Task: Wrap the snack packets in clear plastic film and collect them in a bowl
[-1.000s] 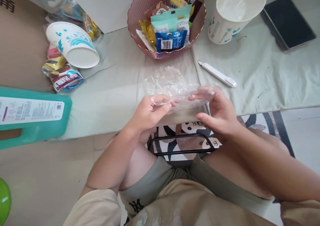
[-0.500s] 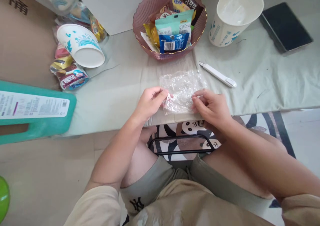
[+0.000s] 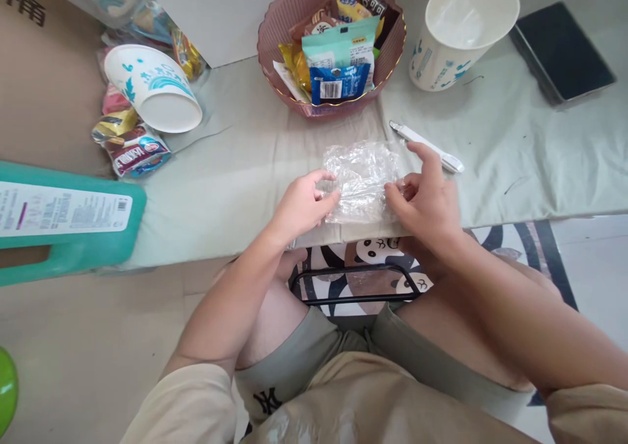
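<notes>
A crumpled clear plastic bag (image 3: 362, 178) lies flat on the pale green cloth (image 3: 235, 169) near the table's front edge. My left hand (image 3: 303, 203) pinches the bag's left edge with fingers and thumb. My right hand (image 3: 428, 194) pinches its right edge, index finger raised toward a white clip-like stick (image 3: 428, 146) just behind it. Both hands rest on the cloth.
A pink ribbed basket (image 3: 275, 35) full of snack packets stands behind the bag. An upright paper cup (image 3: 456, 35) is at the back right, a tipped cup (image 3: 152, 87) and loose snack packets at the left. A dark tablet (image 3: 562, 48) lies far right, a teal stool (image 3: 69, 222) at left.
The bag, held up in the air a second ago, has come down flat onto the cloth. Both hands lowered with it and now pinch its side edges.
</notes>
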